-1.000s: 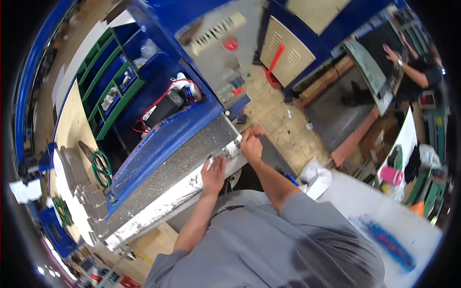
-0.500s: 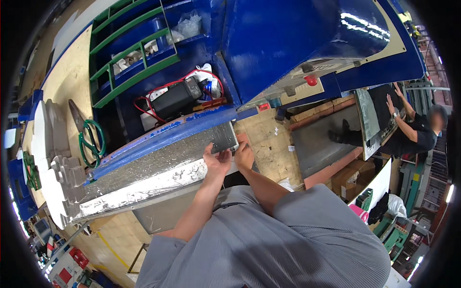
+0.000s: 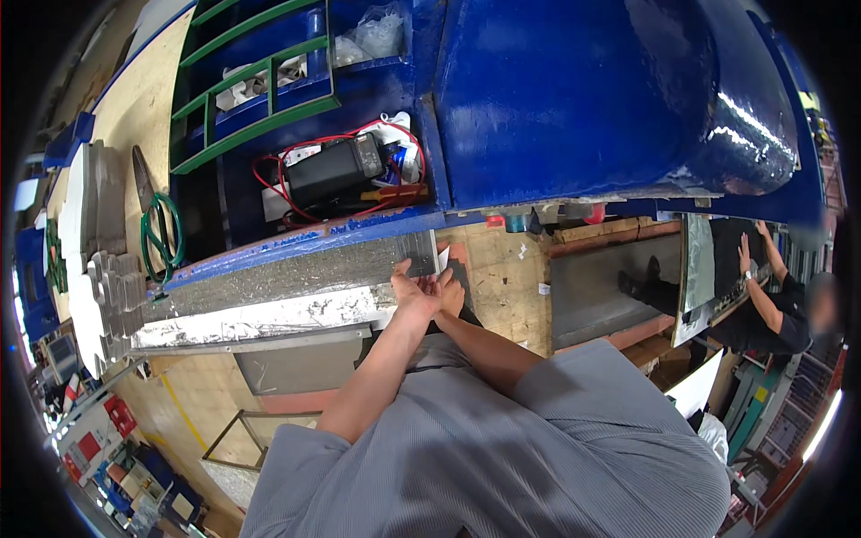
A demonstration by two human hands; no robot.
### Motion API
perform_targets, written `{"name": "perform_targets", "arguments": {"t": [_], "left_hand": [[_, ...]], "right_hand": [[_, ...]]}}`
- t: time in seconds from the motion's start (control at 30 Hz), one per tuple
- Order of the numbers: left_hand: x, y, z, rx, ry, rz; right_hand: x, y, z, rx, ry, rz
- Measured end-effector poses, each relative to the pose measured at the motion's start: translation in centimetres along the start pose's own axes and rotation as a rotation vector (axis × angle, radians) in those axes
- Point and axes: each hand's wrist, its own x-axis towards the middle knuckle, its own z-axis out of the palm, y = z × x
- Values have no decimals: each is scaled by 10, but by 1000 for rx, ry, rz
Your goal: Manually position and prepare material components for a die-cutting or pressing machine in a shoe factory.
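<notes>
Your only view comes from the head camera, looking steeply down past your grey striped shirt (image 3: 502,448) at close range. Your left hand (image 3: 414,294) and right hand (image 3: 451,291) sit near centre; the blue metal machine body (image 3: 610,99) fills twelve to two o'clock.

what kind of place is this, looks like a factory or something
Most likely a workshop or factory floor. A large blue machine with green racks stands over a long grey metal strip that both hands touch, and another person works at a sheet nearby.
</notes>
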Motion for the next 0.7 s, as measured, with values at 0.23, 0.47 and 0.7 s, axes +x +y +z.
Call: {"name": "perform_targets", "arguments": {"t": [0.23,0.47,0.7], "left_hand": [[-43,-3,-51,260,-222,304],[-36,153,-173,86,868,830],[38,205,-232,-91,-184,754]], "right_hand": [[1,-5,-5,244,-59,219],[2,-8,-16,262,103,248],[0,-10,-6,401,90,188]]}}
